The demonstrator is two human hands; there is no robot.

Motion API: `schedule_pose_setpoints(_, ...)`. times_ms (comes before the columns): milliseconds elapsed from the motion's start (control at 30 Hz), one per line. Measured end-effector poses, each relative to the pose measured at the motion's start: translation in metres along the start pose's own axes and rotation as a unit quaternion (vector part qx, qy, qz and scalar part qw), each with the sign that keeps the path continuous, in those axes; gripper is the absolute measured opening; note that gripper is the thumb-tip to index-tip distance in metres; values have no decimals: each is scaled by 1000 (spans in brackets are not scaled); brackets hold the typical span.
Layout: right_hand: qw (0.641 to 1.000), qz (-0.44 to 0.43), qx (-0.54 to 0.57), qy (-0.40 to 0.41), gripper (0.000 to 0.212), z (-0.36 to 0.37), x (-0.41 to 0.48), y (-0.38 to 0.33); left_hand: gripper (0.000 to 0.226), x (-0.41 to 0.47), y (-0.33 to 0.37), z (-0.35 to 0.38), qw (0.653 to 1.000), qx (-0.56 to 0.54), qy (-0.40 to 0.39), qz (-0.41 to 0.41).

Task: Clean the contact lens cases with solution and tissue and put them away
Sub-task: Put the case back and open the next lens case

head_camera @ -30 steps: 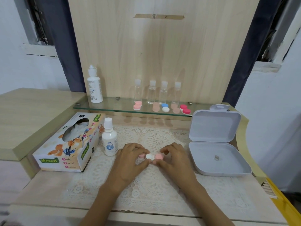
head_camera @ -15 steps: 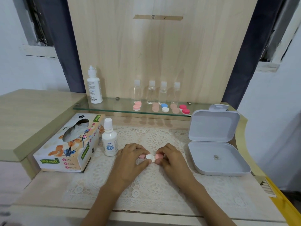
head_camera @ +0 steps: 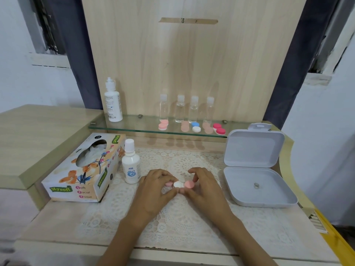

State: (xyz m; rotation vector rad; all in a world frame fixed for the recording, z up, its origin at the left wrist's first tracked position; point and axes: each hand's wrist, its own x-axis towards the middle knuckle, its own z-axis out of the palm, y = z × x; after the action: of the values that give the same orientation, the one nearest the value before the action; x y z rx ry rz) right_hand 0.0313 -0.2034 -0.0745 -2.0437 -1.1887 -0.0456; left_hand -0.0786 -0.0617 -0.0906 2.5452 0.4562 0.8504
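**Fingers of both hands pinched on one lens case**

Head view: My fingers (head_camera: 165, 172) are curled in from both sides onto the contact lens case (head_camera: 181, 184). My left hand (head_camera: 153, 191) pinches its left end and my right hand (head_camera: 203, 189) pinches its right end, and the thumbs meet just below it. The case shows a white cap and a pink cap side by side. A further bit of pink sits under my left fingertips, and I cannot tell what it is. The case is low over the lace mat (head_camera: 172, 217) in the middle of the surface (head_camera: 57, 227). I cannot tell whether it touches the mat.

Just left of my left hand the small solution bottle (head_camera: 131, 166) stands upright with its cap on. The tissue box (head_camera: 82, 169) lies beside it, with tissue showing in its opening. To my right the white storage box (head_camera: 255, 181) lies open with its lid tilted back and a small object in its tray.

Behind, the glass shelf (head_camera: 134, 127) carries a tall white bottle (head_camera: 113, 101) at its left end. It also carries four clear bottles (head_camera: 194, 110) in a row, with the spare lens cases (head_camera: 196, 127) lined up in front of them in pink, peach, blue-and-white and red.
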Motion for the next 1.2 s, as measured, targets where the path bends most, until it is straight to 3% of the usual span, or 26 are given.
schedule_pose_setpoints(100,1000,-6,14,-1,43,2,-1,4,49,0,0,0,1000,0,-6,-4)
schedule_pose_setpoints(233,1000,-20,5,3,53,1,-3,2,48,-1,0,0,1000,-5,-3,-3)
schedule_pose_setpoints(433,1000,11,7,4,47,-3,-1,1,48,-1,0,-1,1000,2,-6,1)
schedule_pose_setpoints(667,999,-19,-30,18,53,-4,-4,-4,49,-1,1,-1,1000,-1,-2,-2)
schedule_pose_setpoints(933,1000,-11,-22,5,42,-5,-4,-4,46,-2,0,0,1000,-7,-1,0)
schedule_pose_setpoints(1067,999,9,13,41,36,-4,-4,-1,50,-2,2,0,1000,4,-3,3)
schedule_pose_setpoints(1200,995,37,-26,90,26,-3,-1,5,51,-2,4,-1,1000,10,-7,4)
